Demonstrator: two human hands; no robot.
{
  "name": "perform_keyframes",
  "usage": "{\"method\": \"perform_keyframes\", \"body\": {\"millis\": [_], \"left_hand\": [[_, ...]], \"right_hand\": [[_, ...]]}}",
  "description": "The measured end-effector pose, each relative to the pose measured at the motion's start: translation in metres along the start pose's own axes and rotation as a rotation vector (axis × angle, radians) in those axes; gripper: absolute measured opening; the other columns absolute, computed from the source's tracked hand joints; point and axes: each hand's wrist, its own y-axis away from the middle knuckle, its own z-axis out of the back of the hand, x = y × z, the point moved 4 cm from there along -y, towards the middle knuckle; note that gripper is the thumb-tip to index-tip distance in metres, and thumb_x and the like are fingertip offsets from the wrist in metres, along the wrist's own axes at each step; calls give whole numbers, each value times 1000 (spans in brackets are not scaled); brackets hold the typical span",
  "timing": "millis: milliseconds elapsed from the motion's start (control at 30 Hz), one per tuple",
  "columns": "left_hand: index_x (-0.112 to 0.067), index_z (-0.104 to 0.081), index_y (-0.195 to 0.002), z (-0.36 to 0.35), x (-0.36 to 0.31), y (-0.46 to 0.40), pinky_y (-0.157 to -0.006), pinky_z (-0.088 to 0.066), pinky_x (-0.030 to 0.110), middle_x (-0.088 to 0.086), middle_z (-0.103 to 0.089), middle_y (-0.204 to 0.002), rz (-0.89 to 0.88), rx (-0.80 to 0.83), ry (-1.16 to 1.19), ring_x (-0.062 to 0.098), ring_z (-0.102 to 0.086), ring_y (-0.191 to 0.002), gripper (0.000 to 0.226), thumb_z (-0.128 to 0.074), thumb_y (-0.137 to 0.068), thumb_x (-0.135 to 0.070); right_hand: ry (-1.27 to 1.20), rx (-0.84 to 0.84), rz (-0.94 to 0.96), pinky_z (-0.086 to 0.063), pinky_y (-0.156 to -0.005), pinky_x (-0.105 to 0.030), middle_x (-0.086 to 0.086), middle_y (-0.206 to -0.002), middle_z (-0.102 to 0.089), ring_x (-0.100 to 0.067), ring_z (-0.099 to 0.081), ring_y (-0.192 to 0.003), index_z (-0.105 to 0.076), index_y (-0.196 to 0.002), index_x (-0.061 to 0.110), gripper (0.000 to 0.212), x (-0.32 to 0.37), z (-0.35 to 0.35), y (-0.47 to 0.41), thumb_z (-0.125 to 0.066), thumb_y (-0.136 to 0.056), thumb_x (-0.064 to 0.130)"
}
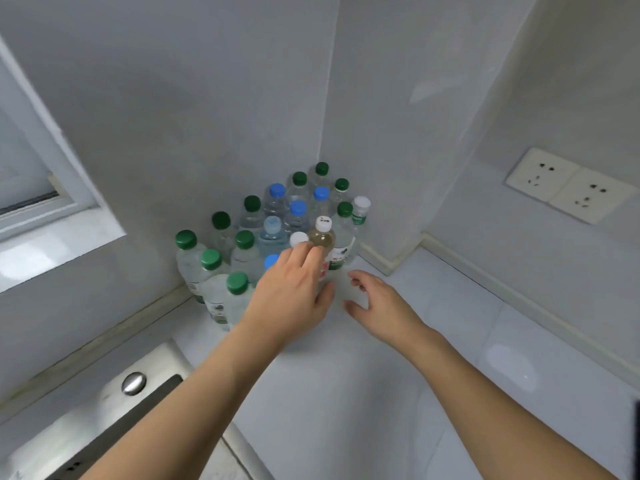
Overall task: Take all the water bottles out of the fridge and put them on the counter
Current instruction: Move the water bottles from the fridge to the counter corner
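Several water bottles [247, 252] with green, blue and white caps stand packed in the corner of the white counter [363, 393]. My left hand [294, 292] reaches over the front of the group. Its fingers and thumb curl round the lower part of a yellowish bottle [322, 239] that has a white cap and a red label. Just beyond the fingertips stands a white-capped bottle [298, 238]. To the right, my right hand [377, 303] hovers low over the counter with fingers spread, holding nothing. The fridge is not in view.
A steel sink [114, 410] with a round knob lies at the lower left. Grey walls meet behind the bottles. Two wall sockets [568, 185] sit on the right wall, and a window frame [45, 188] is on the left.
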Motion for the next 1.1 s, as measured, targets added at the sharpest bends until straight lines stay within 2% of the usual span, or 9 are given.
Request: {"method": "perform_keyframes", "body": {"millis": [67,233,533,667,867,1000,1100], "left_hand": [[-13,-50,-122,-19,-18,-10,-78,-43,29,2,-50,-124,-64,40,33,24,-49,-107,39,-54,-89,-34],[-13,-44,-132,-65,-58,-30,-97,-41,33,4,-44,-138,-143,169,56,25,-44,-123,44,-48,-94,-35],[-13,-37,-137,-122,-159,-40,-102,-35,32,1,-35,-145,-272,348,40,24,-35,-131,45,-42,-97,-34],[-13,-37,-137,-146,-239,-22,-108,-30,32,3,-36,-144,-397,420,14,25,-35,-130,45,-41,-97,-34],[-13,-39,-138,-145,-374,38,-108,-28,30,2,-37,-145,-665,412,34,23,-37,-130,45,-41,-97,-32],[-13,-39,-137,-138,-463,91,-107,-28,30,3,-38,-143,-804,420,41,24,-38,-128,44,-41,-98,-32],[-13,-39,-139,-134,-517,132,-108,-29,31,4,-40,-142,-879,444,45,25,-39,-127,46,-42,-97,-31]], "right_hand": [[20,-4,-77,-32,-108,-25,0,-146,-43,-14,-41,-134,-33,-148,18,61,-20,7,11,-59,-94,31],[40,-31,-242,-28,-112,-26,5,-153,-33,-12,-32,-139,-27,-150,22,62,-71,30,49,-54,-96,34],[39,-137,-456,-28,-114,-29,4,-156,-29,-15,-30,-141,-28,-151,22,59,-145,69,137,-49,-98,34],[13,-223,-577,-27,-115,-29,2,-156,-29,-15,-29,-142,-27,-152,19,59,-185,89,213,-49,-98,33],[-17,-375,-710,-27,-113,-27,-1,-154,-34,-16,-32,-141,-30,-150,14,60,-222,113,346,-52,-97,30],[-43,-492,-824,-35,-105,-32,-6,-142,-47,-23,-44,-131,-42,-141,11,52,-241,129,453,-56,-94,28],[-63,-566,-885,-41,-104,-33,-5,-145,-44,-22,-48,-126,-39,-143,16,53,-246,132,526,-56,-94,26]]}}
